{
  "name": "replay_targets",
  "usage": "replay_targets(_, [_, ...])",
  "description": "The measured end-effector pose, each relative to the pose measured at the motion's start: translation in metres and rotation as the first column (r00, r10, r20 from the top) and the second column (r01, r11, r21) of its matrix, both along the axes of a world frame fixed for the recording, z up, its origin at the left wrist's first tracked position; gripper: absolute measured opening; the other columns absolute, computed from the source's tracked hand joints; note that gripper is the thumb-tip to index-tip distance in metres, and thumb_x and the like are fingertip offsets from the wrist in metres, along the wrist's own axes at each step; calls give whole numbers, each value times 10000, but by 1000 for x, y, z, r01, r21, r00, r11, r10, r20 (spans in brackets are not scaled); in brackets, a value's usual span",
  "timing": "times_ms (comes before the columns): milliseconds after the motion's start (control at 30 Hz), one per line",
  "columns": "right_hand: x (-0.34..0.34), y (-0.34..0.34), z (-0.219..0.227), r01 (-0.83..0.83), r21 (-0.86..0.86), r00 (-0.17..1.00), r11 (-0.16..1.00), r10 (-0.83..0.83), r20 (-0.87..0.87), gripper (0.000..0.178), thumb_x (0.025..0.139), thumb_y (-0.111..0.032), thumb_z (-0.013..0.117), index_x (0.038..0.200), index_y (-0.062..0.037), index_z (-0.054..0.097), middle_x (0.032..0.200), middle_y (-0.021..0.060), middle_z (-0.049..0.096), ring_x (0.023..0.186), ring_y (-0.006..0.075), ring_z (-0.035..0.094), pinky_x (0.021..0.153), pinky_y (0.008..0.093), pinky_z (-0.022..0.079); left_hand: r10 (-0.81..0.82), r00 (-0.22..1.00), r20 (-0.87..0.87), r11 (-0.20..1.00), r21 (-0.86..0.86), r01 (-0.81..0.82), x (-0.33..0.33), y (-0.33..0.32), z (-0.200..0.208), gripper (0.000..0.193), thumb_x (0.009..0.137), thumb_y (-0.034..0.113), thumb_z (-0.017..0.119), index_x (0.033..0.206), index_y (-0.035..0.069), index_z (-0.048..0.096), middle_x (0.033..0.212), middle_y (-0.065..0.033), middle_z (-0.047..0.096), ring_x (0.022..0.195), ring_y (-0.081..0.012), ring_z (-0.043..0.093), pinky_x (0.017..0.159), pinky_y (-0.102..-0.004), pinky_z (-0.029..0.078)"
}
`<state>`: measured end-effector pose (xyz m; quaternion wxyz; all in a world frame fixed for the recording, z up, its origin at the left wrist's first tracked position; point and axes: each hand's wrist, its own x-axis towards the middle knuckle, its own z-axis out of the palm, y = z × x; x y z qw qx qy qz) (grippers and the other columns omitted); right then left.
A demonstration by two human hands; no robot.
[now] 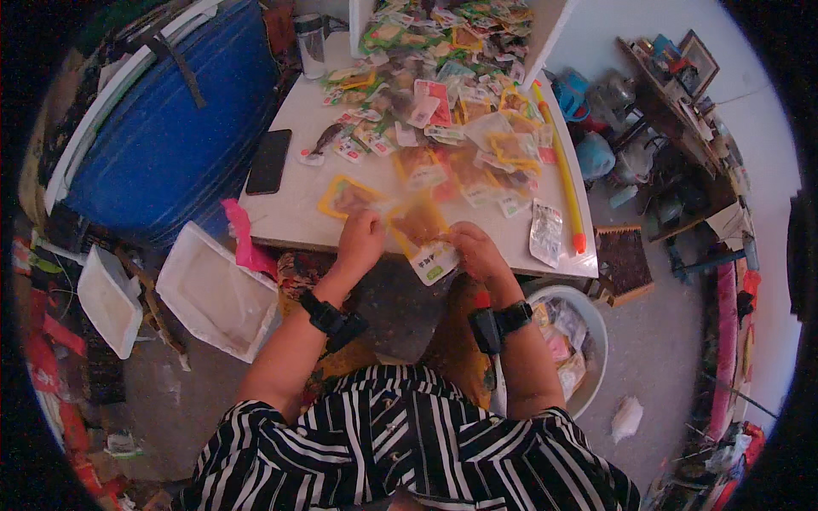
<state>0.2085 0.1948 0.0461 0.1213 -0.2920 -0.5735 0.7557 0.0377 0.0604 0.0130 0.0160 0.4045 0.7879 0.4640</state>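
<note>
At the frame's centre, the right hand (479, 253) pinches a yellow packet (419, 226) in its fingers. Just left, the left hand (362, 242) has curled fingers; whether they grip anything, I cannot tell.

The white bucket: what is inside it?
Packets lie in the bucket, some pinkish on top. Whatever is beneath those is covered, and the right forearm hides part of the bucket's left side.
</note>
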Motion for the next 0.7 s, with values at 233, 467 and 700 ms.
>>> replay_targets(233, [-20, 22, -60, -282, 301, 937, 911, 329, -119, 152, 762, -137, 520, 878, -43, 549, 816, 34, 555, 740, 134, 528, 646, 259, 422, -5, 1000, 28, 1000, 14, 5, 7, -3, 3, 88, 725, 90, 490, 775, 18, 493, 807, -160, 504, 789, -336, 474, 673, -378, 391])
replay_targets(467, [-65, 22, -59, -338, 398, 906, 853, 409, -109, 178, 802, -165, 434, 828, -31, 548, 758, 36, 534, 619, 134, 485, 560, 255, 417, -35, 990, -140, 994, -104, 20, 17, -4, 10, 104, 733, 105, 477, 802, 31, 501, 834, -155, 499, 801, -344, 479, 662, -412, 408])
replay_targets(700, [-86, 18, -37, -492, 869, 796, 56, 433, 423, 194, 752, -178, 487, 854, -27, 555, 798, 122, 565, 708, 231, 546, 631, 328, 440, -91, 962, -259, 987, -151, 52, 25, -13, 11, 122, 755, 126, 458, 830, 39, 500, 847, -165, 494, 815, -353, 476, 676, -435, 407])
